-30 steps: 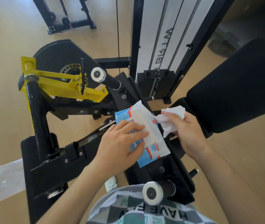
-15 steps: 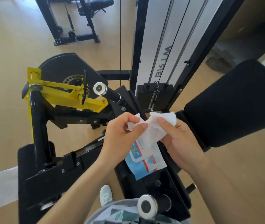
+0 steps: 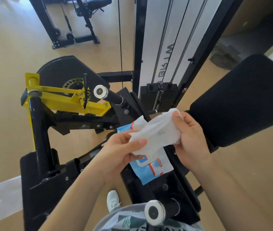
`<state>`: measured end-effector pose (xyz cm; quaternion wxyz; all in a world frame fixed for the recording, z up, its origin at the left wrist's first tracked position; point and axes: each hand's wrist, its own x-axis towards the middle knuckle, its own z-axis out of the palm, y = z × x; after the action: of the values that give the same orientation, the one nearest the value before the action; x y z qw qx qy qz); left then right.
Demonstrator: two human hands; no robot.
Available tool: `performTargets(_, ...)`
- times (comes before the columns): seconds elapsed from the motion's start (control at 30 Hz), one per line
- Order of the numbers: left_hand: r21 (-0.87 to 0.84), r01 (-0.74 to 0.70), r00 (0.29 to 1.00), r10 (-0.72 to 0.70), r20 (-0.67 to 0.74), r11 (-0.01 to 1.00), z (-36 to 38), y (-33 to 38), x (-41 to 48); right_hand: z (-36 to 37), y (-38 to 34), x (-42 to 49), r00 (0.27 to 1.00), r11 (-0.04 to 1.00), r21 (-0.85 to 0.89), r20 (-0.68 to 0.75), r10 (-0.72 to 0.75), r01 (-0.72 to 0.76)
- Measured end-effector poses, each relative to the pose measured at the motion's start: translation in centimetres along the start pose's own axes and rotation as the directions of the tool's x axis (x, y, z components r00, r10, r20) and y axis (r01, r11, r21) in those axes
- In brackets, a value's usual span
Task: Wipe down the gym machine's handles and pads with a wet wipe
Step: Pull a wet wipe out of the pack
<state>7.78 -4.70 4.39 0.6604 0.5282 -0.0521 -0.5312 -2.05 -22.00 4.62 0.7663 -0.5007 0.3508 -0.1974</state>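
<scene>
A white wet wipe (image 3: 157, 134) is stretched between both hands above the machine. My left hand (image 3: 120, 150) pinches its lower left edge and my right hand (image 3: 189, 139) grips its upper right end. Under the wipe, the blue and white wipe pack (image 3: 152, 169) lies on the black seat (image 3: 170, 185). One chrome-capped black handle (image 3: 109, 95) sticks out at the upper left of the seat. Another handle (image 3: 159, 212) is near my body. The large black back pad (image 3: 242, 100) stands to the right.
A yellow lever arm (image 3: 62, 97) and black frame (image 3: 39, 134) lie to the left. The weight stack tower (image 3: 165, 47) rises behind. Another black machine (image 3: 72, 22) stands far back on the tan floor. A white sheet (image 3: 0, 195) lies at lower left. My shoe (image 3: 113, 200) is below.
My left hand let go of the pack, which now lies on the seat, and took the wipe's edge. Both hands have pulled the wipe open between them.
</scene>
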Motion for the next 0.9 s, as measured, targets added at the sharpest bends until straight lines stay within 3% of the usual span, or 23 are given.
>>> performTargets(0.1,0.022,0.011,1.000,-0.010,-0.010,1.000,-0.8,-0.2,-0.1,-0.5,0.0,0.4,0.996,1.000,0.005,-0.092,-0.007,0.008)
performTargets(0.37,-0.154,-0.295,0.947,0.267,-0.176,0.943,-0.2,-0.9,0.4,-0.5,0.6,1.1,0.978,0.996,0.056,-0.195,0.078,-0.069)
performTargets(0.53,0.039,-0.360,0.890,0.355,-0.285,0.932,0.0,-1.2,1.1,-0.4,0.7,1.4,0.969,0.997,0.059,-0.239,0.064,-0.051)
performTargets(0.67,0.181,-0.374,0.849,0.414,-0.327,0.910,-0.1,-1.4,1.6,-0.4,0.9,1.5,0.962,0.999,-0.040,-0.269,-0.040,0.030)
performTargets(0.9,0.391,-0.445,0.764,0.569,-0.305,0.806,1.0,-0.6,2.3,0.4,0.4,0.7,0.946,0.912,-0.279,-0.041,-0.323,0.300)
